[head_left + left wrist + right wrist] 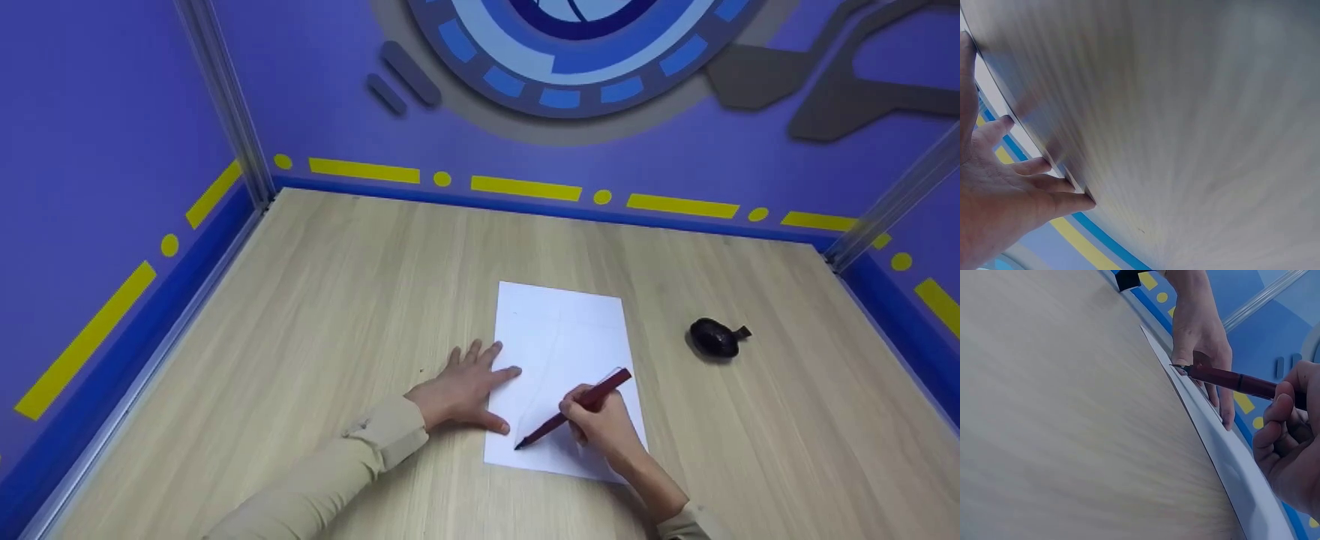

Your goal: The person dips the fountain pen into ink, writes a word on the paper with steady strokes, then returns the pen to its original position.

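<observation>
A white sheet of paper (570,322) lies on the wooden table, with a faint curved line down it. My right hand (598,424) pinches a dark red fountain pen (600,390), its nib at or just above the sheet's lower left part. In the right wrist view the fountain pen (1224,377) slants toward the paper (1241,472), its dark nib uncovered. Spread fingers of my left hand (466,386) rest on the sheet's left edge and the table beside it. In the left wrist view the left hand (1005,191) has its fingers straight.
A glossy black rounded object (714,339) with a short stub sits on the table (360,285) right of the paper; its kind is unclear. Blue-purple panels (300,90) with yellow marks and metal posts (232,105) enclose the table's back and sides.
</observation>
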Available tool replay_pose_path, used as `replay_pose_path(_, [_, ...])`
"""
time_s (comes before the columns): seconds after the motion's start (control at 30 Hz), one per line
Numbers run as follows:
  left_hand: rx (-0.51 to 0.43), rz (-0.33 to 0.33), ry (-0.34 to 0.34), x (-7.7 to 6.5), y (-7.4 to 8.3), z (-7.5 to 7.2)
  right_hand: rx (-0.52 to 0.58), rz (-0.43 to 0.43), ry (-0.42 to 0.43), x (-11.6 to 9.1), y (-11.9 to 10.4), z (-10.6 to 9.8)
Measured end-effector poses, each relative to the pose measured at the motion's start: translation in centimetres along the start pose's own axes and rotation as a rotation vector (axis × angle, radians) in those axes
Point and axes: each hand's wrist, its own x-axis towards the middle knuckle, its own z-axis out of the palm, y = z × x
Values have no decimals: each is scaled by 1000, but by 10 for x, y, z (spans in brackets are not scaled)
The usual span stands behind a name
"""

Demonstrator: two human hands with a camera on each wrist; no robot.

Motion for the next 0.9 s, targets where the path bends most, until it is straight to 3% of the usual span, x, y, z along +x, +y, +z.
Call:
replay_pose_path(0.23, [-3,-17,-6,0,0,-2,-4,5,-8,1,-2,1])
replay_pose_path(0.37, [4,-16,-5,1,0,-3,29,-36,13,2,-6,-3])
replay_pose_path(0.5, [4,-10,-4,1,0,-4,116,-119,170,13,-20,-14])
replay_pose_path(0.67, [-16,-7,-4,-1,-2,-3,137,-170,423,47,-40,-34])
replay_pose_path(0.77, [-17,-1,-7,-2,-1,-3,94,-176,500,69,-42,-43])
replay_pose_path(0.9, [-27,0,-8,-2,0,-2,14,-155,543,92,-37,-47])
